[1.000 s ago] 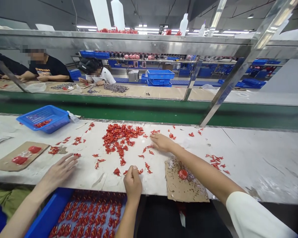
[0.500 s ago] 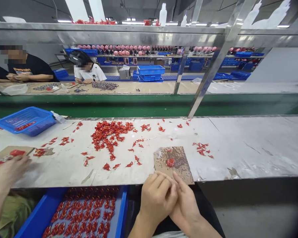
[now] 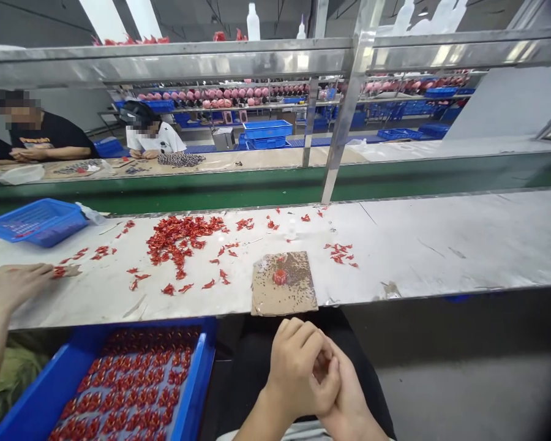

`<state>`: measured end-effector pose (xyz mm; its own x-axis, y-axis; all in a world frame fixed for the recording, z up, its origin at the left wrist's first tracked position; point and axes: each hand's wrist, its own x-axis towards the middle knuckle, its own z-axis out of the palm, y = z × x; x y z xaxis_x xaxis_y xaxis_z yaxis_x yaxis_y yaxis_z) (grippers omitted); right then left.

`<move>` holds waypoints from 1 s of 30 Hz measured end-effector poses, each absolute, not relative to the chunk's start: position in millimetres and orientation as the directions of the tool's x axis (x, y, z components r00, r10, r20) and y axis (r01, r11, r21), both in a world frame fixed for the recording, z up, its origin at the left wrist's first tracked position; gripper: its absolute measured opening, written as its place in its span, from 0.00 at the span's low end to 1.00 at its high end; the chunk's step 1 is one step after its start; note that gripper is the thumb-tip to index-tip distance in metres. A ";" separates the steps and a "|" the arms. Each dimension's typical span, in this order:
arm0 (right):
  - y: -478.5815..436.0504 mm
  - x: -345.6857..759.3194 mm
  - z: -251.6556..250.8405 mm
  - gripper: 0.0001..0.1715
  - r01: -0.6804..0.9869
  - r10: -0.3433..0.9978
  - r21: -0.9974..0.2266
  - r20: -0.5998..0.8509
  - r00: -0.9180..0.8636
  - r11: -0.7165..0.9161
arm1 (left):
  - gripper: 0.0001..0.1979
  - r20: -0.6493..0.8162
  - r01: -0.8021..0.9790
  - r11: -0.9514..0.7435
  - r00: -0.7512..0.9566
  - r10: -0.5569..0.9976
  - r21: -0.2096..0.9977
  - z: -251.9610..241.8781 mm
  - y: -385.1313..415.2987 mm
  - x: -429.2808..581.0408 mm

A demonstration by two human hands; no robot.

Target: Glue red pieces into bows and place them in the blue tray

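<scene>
My left hand [image 3: 296,364] and my right hand [image 3: 351,389] are pressed together above my lap, in front of the table edge. Curled fingers of the left hand lie over the right, and its thumb bends inward. Both hands look closed; whatever may be between them is hidden. Just beyond them, a square of cardboard [image 3: 282,300] speckled with dark dots rests on the table's front edge. On it sits a small glossy red lump [image 3: 280,277]. Many small red pieces [image 3: 174,239] lie heaped farther left, with a few loose red pieces [image 3: 340,252] to the right.
A blue tray [image 3: 206,349] with rows of red pieces stands below the table at left. Another person's hand [image 3: 21,285] reaches in from the left. A blue basket [image 3: 50,211] sits at the table's back left. A metal post [image 3: 342,128] rises behind the table.
My joined hands have drawn back from the cardboard toward my lap. The view has turned slightly right. The neighbour's hand has moved onto red pieces on the table.
</scene>
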<state>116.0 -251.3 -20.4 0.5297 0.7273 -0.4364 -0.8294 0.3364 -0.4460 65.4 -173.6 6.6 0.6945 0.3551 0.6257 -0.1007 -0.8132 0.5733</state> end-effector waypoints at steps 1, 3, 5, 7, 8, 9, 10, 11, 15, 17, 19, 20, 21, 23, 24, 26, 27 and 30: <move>-256.8 116.3 -21.3 0.19 -0.859 0.708 -0.371 -0.494 0.505 0.354 | 0.09 0.622 -0.090 -0.817 0.696 0.357 0.570 6.5 -180.3 67.4; -265.2 117.9 -22.2 0.16 -0.895 0.683 -0.231 -0.582 0.441 0.381 | 0.08 0.632 -0.071 -0.822 0.678 0.376 0.565 7.5 -192.5 71.3; -270.4 124.1 -21.5 0.15 -0.920 0.703 -0.166 -0.601 0.380 0.356 | 0.06 0.665 -0.077 -0.816 0.626 0.407 0.572 9.9 -201.7 73.6; -272.7 138.5 -18.7 0.18 -0.929 0.733 -0.144 -0.577 0.359 0.342 | 0.05 0.696 -0.116 -0.804 0.582 0.422 0.584 13.2 -206.5 73.3; -273.0 149.7 -16.3 0.20 -0.927 0.750 -0.161 -0.548 0.370 0.339 | 0.05 0.707 -0.135 -0.800 0.570 0.419 0.584 14.8 -207.1 71.9; -272.8 163.6 -13.4 0.20 -0.917 0.762 -0.207 -0.511 0.398 0.341 | 0.05 0.714 -0.146 -0.801 0.563 0.415 0.580 16.1 -206.4 69.7; -272.1 180.0 -10.4 0.21 -0.893 0.763 -0.283 -0.466 0.448 0.351 | 0.06 0.718 -0.145 -0.805 0.561 0.412 0.575 17.1 -204.5 67.0; -270.7 198.3 -7.5 0.21 -0.848 0.754 -0.391 -0.414 0.510 0.359 | 0.06 0.716 -0.132 -0.808 0.560 0.417 0.574 17.7 -201.4 63.7; -259.0 278.7 -4.4 0.20 -0.173 0.498 -0.972 -0.071 0.864 0.161 | 0.06 0.669 -0.018 -0.794 0.550 0.499 0.607 14.7 -175.4 46.7; -250.8 314.1 -8.0 0.19 0.197 0.414 -0.977 0.146 0.899 -0.084 | 0.06 0.639 0.074 -0.782 0.532 0.556 0.619 10.2 -151.3 35.1; -242.6 342.0 -13.1 0.14 0.364 0.422 -0.907 0.251 0.871 -0.213 | 0.04 0.625 0.210 -0.768 0.473 0.621 0.605 4.2 -118.1 20.5; -238.6 352.8 -16.0 0.11 0.413 0.445 -0.879 0.279 0.851 -0.239 | 0.03 0.623 0.297 -0.753 0.427 0.655 0.588 0.9 -98.4 12.1; -234.7 361.5 -19.3 0.11 0.473 0.474 -0.840 0.313 0.823 -0.267 | 0.03 0.626 0.394 -0.727 0.371 0.686 0.563 -2.6 -77.3 3.0; -227.9 373.6 -27.1 0.16 0.581 0.535 -0.754 0.369 0.760 -0.306 | 0.05 0.625 0.597 -0.625 0.248 0.740 0.504 -9.8 -34.2 -16.2; -225.2 377.4 -31.6 0.18 0.623 0.561 -0.714 0.388 0.732 -0.319 | 0.07 0.617 0.677 -0.562 0.200 0.761 0.475 -13.4 -13.8 -26.0; -222.2 382.4 -41.2 0.20 0.685 0.599 -0.645 0.413 0.686 -0.339 | 0.12 0.597 0.790 -0.438 0.116 0.794 0.429 -20.5 21.0 -44.5; -222.0 384.0 -45.9 0.21 0.705 0.614 -0.620 0.419 0.669 -0.344 | 0.14 0.580 0.825 -0.388 0.093 0.809 0.410 -23.9 34.7 -52.7; -225.8 388.0 -57.3 0.24 0.771 0.652 -0.536 0.456 0.606 -0.343 | 0.21 0.506 0.882 -0.300 0.084 0.859 0.364 -33.1 62.7 -70.9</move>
